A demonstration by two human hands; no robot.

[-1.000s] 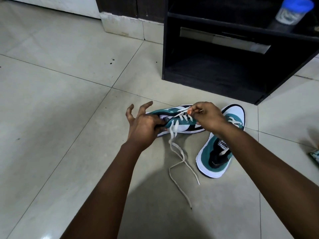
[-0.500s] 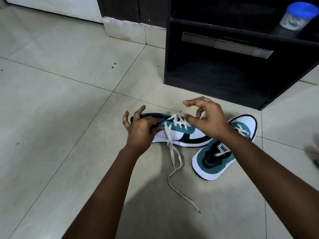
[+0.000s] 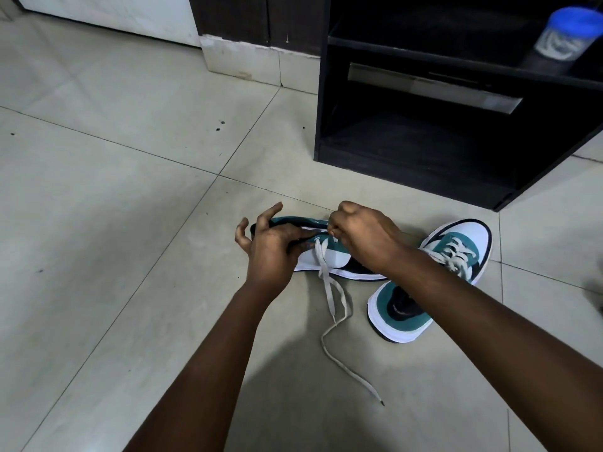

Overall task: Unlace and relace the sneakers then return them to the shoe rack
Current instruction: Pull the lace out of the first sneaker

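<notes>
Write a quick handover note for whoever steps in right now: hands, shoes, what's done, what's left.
Left hand holds the near sneaker by its heel end on the floor.
Right hand pinches the lace at the top eyelets; the loose lace trails toward you.
Second sneaker sits to the right, laced.
Rack stands behind, bottom shelf free.
Left: finish lacing this sneaker, check the second, put both on the rack.

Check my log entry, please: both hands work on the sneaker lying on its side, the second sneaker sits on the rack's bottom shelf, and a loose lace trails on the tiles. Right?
Not quite. The head view shows the second sneaker on the floor tiles, in front of the rack, not on its shelf. The rest holds: both hands work on the side-lying sneaker, and the lace trails loose.
</notes>
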